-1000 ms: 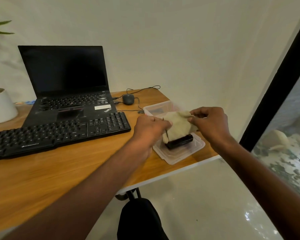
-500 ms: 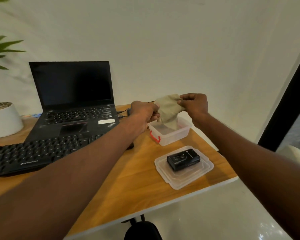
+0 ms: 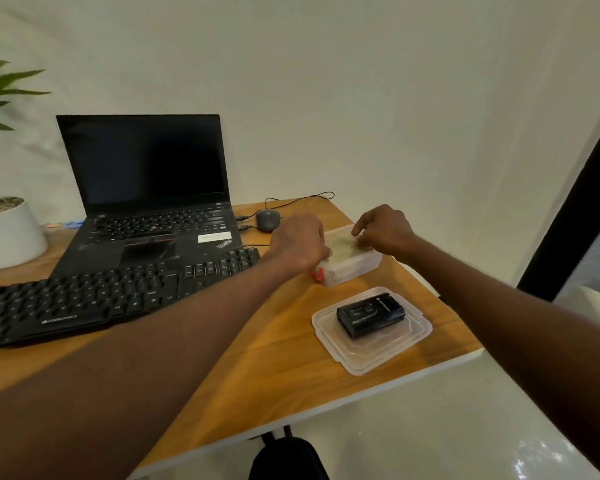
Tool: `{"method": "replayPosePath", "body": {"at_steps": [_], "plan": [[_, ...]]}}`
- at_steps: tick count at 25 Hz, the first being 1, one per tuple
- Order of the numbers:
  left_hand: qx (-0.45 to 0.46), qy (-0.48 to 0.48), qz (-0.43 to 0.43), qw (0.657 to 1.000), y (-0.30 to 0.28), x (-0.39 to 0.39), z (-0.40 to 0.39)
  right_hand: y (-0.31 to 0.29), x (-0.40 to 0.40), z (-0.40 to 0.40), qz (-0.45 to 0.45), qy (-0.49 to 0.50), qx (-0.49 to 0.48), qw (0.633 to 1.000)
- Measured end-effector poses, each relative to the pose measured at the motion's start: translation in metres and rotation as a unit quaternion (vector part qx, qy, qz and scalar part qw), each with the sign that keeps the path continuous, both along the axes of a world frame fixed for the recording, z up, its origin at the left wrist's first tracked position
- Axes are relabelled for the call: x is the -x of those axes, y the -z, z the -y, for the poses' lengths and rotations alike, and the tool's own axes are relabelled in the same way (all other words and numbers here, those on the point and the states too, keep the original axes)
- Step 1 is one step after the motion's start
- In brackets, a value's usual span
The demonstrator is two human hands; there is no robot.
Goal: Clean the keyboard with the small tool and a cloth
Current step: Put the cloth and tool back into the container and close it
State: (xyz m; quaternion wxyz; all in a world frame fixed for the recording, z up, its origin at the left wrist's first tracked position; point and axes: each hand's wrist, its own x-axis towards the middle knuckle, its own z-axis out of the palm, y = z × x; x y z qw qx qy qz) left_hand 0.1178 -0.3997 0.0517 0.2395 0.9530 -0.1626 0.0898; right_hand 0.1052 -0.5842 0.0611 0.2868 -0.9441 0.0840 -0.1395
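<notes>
A beige cloth (image 3: 343,244) lies bunched inside a small clear plastic box (image 3: 355,270) with a red latch, at the desk's right side. My left hand (image 3: 298,241) grips the cloth's left edge at the box rim. My right hand (image 3: 383,230) pinches its right side from above. A small black tool (image 3: 370,315) rests on the clear lid (image 3: 400,344) in front of the box. The black external keyboard (image 3: 101,301) stretches across the desk to the left, under my left forearm's line.
An open black laptop (image 3: 146,188) stands behind the keyboard, with a wired grey mouse (image 3: 267,220) to its right. A white plant pot (image 3: 9,233) sits at far left. The wooden desk's edge (image 3: 361,393) runs close to the lid.
Both hands lowered the cloth from above the box down into it. The view also shifted, so the box and lid sit lower in frame.
</notes>
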Motion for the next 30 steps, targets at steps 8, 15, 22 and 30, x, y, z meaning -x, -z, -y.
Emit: {"method": "replayPosePath", "body": {"at_steps": [8,15,22,30], "plan": [[-0.050,0.064,-0.045,0.996,0.018,0.016,-0.024,0.002,0.037,-0.017,-0.052,-0.028,0.186,0.981],[-0.042,0.091,-0.090,0.991,0.018,0.023,-0.032,-0.004,0.025,-0.024,-0.188,-0.023,0.276,0.942],[0.026,0.036,0.159,0.986,0.025,0.098,-0.038,0.002,0.092,-0.033,0.098,0.030,0.127,0.986],[0.018,0.005,0.088,0.996,0.054,0.159,-0.030,0.012,0.164,-0.021,-0.073,-0.101,0.085,0.989]]}}
